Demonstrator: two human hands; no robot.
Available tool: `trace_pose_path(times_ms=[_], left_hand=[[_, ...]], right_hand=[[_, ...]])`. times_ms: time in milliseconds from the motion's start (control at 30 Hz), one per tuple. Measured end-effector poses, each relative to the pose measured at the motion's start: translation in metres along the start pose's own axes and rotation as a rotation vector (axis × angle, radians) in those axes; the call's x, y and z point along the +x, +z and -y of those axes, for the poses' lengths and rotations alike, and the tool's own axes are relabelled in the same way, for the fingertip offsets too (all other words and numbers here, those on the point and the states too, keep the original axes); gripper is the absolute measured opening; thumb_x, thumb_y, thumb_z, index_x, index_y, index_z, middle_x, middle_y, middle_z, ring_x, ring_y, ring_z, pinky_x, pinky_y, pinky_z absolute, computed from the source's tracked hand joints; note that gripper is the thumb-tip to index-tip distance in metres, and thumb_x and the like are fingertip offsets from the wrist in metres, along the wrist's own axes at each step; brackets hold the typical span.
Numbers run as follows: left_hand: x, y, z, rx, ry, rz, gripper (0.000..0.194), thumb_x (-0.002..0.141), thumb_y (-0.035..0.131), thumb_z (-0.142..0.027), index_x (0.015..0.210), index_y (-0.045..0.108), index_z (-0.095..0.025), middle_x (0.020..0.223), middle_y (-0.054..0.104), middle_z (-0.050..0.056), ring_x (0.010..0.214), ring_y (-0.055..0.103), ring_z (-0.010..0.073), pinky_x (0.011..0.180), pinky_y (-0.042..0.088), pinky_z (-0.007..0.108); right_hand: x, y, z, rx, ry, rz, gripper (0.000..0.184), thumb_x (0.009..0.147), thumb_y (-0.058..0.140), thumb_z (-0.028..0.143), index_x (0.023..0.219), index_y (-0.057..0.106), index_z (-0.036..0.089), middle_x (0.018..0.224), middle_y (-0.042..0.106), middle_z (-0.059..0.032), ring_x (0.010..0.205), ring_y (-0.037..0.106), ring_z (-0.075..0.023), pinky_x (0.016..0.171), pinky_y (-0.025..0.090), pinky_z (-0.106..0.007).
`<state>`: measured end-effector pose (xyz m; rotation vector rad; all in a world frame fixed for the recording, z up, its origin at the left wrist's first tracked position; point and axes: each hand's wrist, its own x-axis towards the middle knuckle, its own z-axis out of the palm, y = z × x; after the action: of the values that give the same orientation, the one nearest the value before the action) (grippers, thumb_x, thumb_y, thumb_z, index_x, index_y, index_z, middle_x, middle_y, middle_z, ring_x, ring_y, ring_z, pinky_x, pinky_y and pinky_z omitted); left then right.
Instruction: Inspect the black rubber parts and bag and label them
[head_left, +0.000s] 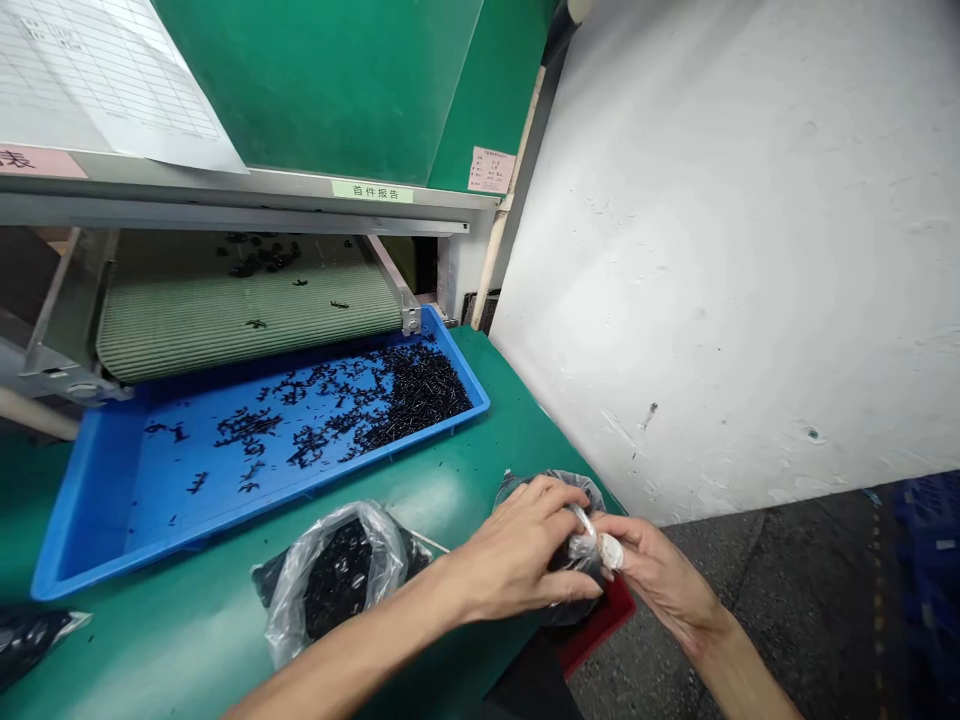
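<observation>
Left hand (517, 550) and right hand (652, 585) clench gathered neck of clear bag (570, 555) of black parts, at right edge of desk (465, 480); tight pinch keeps neck closed. White strip (611, 550) shows at neck, unclear what. Second filled bag (330, 580) lies just left. Blue tray (300, 484) holds scattered black pins (409, 395), densest toward far right corner.

**Bright, flat light, wide-lens bend at the edges**

Even indoor light, seemingly from above. White wall (712, 250) reads brightest. Soft glare patch on the green surface (450, 500), hard glints on the plastic bag (330, 580). Conveyor belt (247, 320) sits in shade under the metal beam (225, 212). Floor (787, 590) falls dim at lower right. Blue tray (90, 500) bows toward the frame edge — focus sharp throughout.
</observation>
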<state>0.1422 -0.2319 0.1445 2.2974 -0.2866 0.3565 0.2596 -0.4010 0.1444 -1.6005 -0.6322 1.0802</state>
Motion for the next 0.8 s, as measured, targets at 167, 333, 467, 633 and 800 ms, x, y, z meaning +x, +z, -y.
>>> trace_pose_path(times_ms=[167, 333, 467, 633, 800], left_hand=[[0.008, -0.003, -0.012, 0.211, 0.023, 0.024, 0.02, 0.096, 0.041, -0.025, 0.092, 0.06, -0.02, 0.112, 0.058, 0.005, 0.097, 0.045, 0.0201, 0.074, 0.037, 0.033], [0.007, -0.004, 0.0, 0.201, -0.006, 0.054, 0.022, 0.096, 0.04, -0.024, 0.083, 0.057, -0.018, 0.1, 0.056, 0.005, 0.084, 0.042, 0.0172, 0.068, 0.033, 0.031], [-0.006, 0.007, 0.025, -0.065, -0.167, -0.016, 0.032, 0.097, 0.035, -0.027, 0.071, 0.051, -0.017, 0.09, 0.051, 0.003, 0.086, 0.043, 0.0159, 0.078, 0.037, 0.03], [-0.01, 0.008, 0.014, -0.322, -0.326, -0.096, 0.039, 0.096, 0.036, -0.035, 0.062, 0.041, -0.018, 0.081, 0.048, 0.001, 0.079, 0.047, 0.0143, 0.075, 0.039, 0.028], [0.002, 0.013, -0.005, -0.54, -0.368, -0.161, 0.045, 0.092, 0.042, -0.048, 0.061, 0.048, -0.016, 0.081, 0.051, 0.002, 0.071, 0.048, 0.0124, 0.066, 0.038, 0.025]], right_hand=[[-0.007, 0.001, 0.02, -0.339, -0.143, -0.055, 0.023, 0.084, 0.058, 0.032, 0.071, 0.069, 0.017, 0.068, 0.053, -0.0006, 0.061, 0.048, -0.0123, 0.057, 0.037, -0.023], [-0.014, -0.02, 0.023, -0.886, -0.376, -0.087, 0.026, 0.089, 0.041, 0.015, 0.084, 0.066, 0.02, 0.074, 0.055, -0.001, 0.067, 0.052, -0.0133, 0.061, 0.036, -0.024], [-0.012, -0.035, -0.014, -0.887, -0.376, -0.194, 0.025, 0.091, 0.041, 0.019, 0.078, 0.062, 0.019, 0.071, 0.054, -0.0003, 0.064, 0.051, -0.0134, 0.059, 0.036, -0.024], [-0.013, -0.018, -0.025, -0.63, -0.272, -0.266, 0.027, 0.093, 0.043, 0.031, 0.074, 0.058, 0.019, 0.07, 0.054, 0.0006, 0.056, 0.048, -0.011, 0.053, 0.036, -0.023], [-0.015, 0.016, -0.007, -0.046, -0.145, -0.215, 0.03, 0.093, 0.044, 0.046, 0.087, 0.055, 0.019, 0.078, 0.056, 0.0005, 0.045, 0.04, -0.0057, 0.041, 0.03, -0.02]])
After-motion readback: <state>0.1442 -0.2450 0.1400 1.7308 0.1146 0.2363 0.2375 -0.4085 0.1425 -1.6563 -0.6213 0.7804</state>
